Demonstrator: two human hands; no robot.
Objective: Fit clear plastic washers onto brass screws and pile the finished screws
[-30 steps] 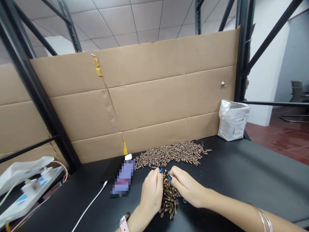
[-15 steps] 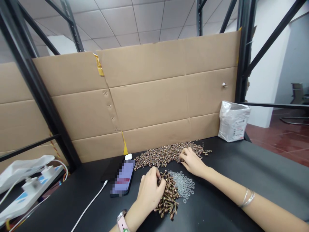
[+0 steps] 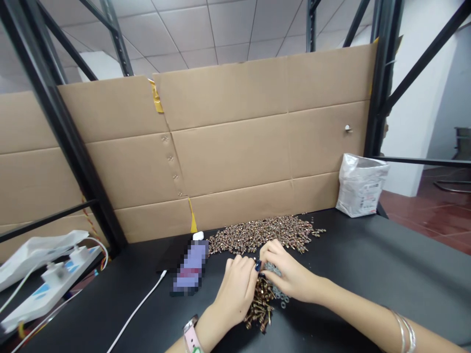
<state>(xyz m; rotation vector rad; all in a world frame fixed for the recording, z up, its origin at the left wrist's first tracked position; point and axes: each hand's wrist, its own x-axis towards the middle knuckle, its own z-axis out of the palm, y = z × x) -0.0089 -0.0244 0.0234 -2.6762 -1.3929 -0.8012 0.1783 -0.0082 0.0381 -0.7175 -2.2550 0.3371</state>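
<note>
My left hand [image 3: 237, 289] is closed, its fingertips pinched together over the near pile of bronze-coloured screws [image 3: 262, 306]. Against it, fingertip to fingertip, is my right hand [image 3: 289, 274], also in a pinch. Whatever small piece lies between the fingers is hidden. Beneath the right hand, partly covered by it, is a heap of clear, ring-shaped washers [image 3: 282, 297]. Behind both hands a long, wide pile of small bronze-coloured metal pieces [image 3: 265, 233] spreads along the cardboard.
Left of the hands lies a phone [image 3: 191, 267], with a white cable [image 3: 138, 306] nearby. A power strip [image 3: 51, 289] sits at far left. A white bag [image 3: 362, 189] stands at the back right of the black table [image 3: 353, 255]. Cardboard [image 3: 235, 162] walls the back.
My right hand has left the far pile and come nearer and leftward, meeting the left hand's fingertips. My left hand has turned slightly and stays by the screws. The view has shifted a little.
</note>
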